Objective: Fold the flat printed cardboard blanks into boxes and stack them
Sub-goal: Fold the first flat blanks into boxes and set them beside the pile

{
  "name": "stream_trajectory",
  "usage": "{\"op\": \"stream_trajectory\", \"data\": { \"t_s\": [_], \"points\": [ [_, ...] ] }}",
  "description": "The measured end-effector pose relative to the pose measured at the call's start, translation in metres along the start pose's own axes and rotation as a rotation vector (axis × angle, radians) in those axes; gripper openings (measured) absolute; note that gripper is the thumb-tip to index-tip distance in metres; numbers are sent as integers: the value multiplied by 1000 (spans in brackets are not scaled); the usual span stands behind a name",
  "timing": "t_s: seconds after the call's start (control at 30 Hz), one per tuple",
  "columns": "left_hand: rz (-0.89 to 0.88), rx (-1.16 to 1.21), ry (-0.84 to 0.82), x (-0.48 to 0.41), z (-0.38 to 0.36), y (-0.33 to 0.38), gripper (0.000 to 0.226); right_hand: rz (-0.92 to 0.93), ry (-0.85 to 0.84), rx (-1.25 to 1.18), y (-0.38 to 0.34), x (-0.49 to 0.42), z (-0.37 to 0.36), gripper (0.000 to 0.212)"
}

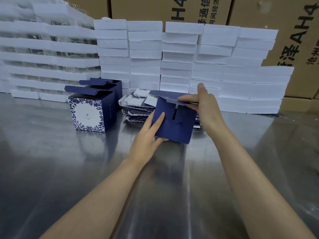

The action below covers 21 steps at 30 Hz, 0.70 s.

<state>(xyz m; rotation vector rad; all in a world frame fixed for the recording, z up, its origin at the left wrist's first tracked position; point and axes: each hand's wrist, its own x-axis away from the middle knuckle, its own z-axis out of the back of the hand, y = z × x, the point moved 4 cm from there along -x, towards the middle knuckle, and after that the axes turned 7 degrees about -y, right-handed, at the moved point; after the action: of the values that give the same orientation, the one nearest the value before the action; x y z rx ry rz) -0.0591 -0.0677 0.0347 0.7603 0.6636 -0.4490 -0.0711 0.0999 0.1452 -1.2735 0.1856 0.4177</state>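
A half-folded navy box is held just above the middle of the steel worktop, its plain blue side facing the camera with a dark slot cut down its upper middle. The left hand grips its lower left corner, fingers laid flat up the blue face and thumb curled under the bottom edge. The right hand pinches the top flap between thumb and fingertips at the box's upper right, the flap bent over toward the left.

Directly behind the box, toward the far edge of the worktop, lies a loose pile of flat blanks, navy and white with a blue leaf print, partly hidden by the box and hands. To the left of the pile stand finished boxes with their lids open; the nearest shows a white front panel framed in blue leaves, with a small logo and tiny lines of print too small to read, and a thin line of text down its navy side, also illegible.

Along the far edge, white foam blocks are stacked in columns; at the far left corner the foam trays seem to hold clear glassware, though it is blurred. Behind them rise brown cartons printed sideways in black with "AH4" and Chinese characters, among them "通信" and "泽".
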Motion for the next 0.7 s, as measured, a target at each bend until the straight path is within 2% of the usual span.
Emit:
{"op": "stream_trajectory", "data": {
  "t_s": [0.1, 0.13, 0.2, 0.37, 0.5, 0.57, 0.7],
  "points": [
    [15, 69, -19, 0, -1, 0, 80, 119, -30, 190, -1, 0, -1, 18],
    [17, 96, -28, 0, -2, -1, 80, 181, -52, 286, -2, 1, -1, 15],
    [21, 113, -38, 0, -2, 0, 79, 268, -64, 371, -2, 2, -1, 24],
    [35, 100, -37, 2, -2, 2, 77, 246, -98, 367, 1, 2, 5, 35],
    [46, 18, -28, 3, -2, 4, 74, 246, -154, 522, 8, 3, 0, 62],
    [38, 23, -12, 4, 0, 5, 73, 258, -162, 607, 10, 2, -4, 63],
    [46, 52, 32, 3, 2, 7, 64, 324, -74, 667, 11, 4, -8, 64]
  ]
}}
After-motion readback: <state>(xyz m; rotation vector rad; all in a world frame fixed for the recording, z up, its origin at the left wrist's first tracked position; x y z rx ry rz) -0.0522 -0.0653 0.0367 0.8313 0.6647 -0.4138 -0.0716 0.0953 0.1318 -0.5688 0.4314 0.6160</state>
